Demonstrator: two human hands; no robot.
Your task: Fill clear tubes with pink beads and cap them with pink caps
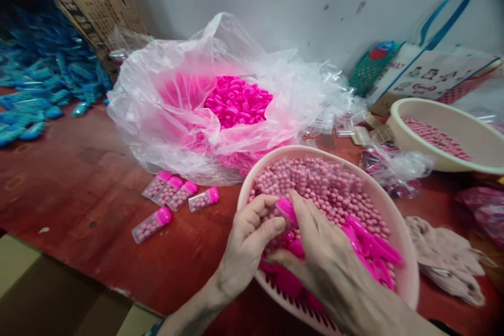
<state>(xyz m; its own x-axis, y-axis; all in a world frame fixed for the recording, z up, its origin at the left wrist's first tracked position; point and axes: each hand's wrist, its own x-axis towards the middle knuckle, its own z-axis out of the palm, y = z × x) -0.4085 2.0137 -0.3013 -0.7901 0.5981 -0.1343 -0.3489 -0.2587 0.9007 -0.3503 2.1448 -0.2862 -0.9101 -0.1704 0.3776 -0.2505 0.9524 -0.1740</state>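
My left hand [246, 239] is closed around a small clear bottle with a bright pink cap [286, 211], its cap up and its body mostly hidden by my fingers. Against that cap rest the fingers of my right hand [321, 239], stretched out with the thumb spread apart below. Both hands are over a pale pink basket [409, 268] holding many pink beads [334, 194] and several bright pink plastic pieces [370, 244]. Left of the basket, several capped bottles filled with beads [151, 224] lie on the red table [90, 189].
Behind the basket spreads a translucent bag [157, 131] full of pink caps [240, 100]. Blue packets [51, 73] spill beside a cardboard box [98, 0] at left. At right are a cream bowl [488, 142] of beads, clear tubes [331, 115], a crumpled cloth [444, 257] and a printed bag [425, 76].
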